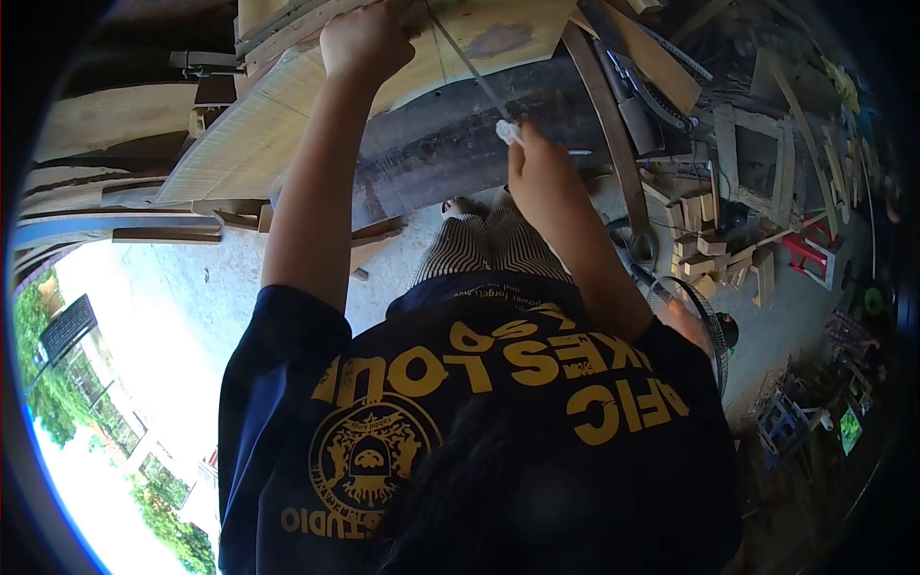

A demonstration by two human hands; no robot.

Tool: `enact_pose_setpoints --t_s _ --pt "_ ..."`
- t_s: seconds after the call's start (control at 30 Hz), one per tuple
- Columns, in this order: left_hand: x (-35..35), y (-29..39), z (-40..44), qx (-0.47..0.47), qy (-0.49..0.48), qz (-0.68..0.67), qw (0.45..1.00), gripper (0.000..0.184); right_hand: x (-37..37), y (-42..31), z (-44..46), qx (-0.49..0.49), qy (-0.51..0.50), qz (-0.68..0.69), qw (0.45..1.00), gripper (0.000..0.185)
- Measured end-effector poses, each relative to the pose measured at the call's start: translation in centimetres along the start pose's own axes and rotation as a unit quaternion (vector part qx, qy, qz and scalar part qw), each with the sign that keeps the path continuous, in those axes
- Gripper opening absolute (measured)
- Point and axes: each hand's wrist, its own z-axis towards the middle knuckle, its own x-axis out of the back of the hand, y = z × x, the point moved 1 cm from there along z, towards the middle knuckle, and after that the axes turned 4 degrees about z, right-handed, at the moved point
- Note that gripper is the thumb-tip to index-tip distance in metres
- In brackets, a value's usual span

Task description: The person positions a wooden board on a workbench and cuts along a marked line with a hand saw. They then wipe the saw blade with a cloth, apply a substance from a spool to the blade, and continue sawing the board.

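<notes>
My right hand [543, 168] is closed around the white, wrapped-looking end of a long, thin metal tool [467, 64]. From there the tool slants up and left across a pale wooden board [407, 88] to the top edge of the picture, where its far end is cut off. My left hand [366, 43] is a fist over the board near the top, close to the tool's far part; what its fingers grip is hidden. The board has a curved edge and a dark patch [500, 38]. Below it is a dark, flat surface [422, 144].
A pen-like white stick [580, 152] lies right of my right hand. Stacked boards [115, 125] fill the left side. Wood offcuts [704, 244], a fan [692, 321] and a red stool [810, 253] stand on the right. A dark curved bar [613, 134] runs down beside the bench.
</notes>
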Motion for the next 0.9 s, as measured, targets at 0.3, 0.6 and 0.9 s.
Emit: enact_pose_setpoints --t_s 0.3,0.6,0.9 --pt "-1.9 -0.3 -0.6 -0.009 0.05 0.013 0.999 0.03 -2.0 -2.3 6.1 0.087 0.043 -0.023 0.995 0.021" --pt "-2.3 -0.1 -1.1 -0.011 0.062 0.019 0.998 0.03 -1.8 -1.0 4.5 0.051 0.015 -0.02 0.998 0.02" --pt "-1.7 0.3 -1.1 -0.007 0.084 0.012 0.996 0.027 -0.7 -0.3 -0.4 0.04 0.018 0.006 0.999 0.019"
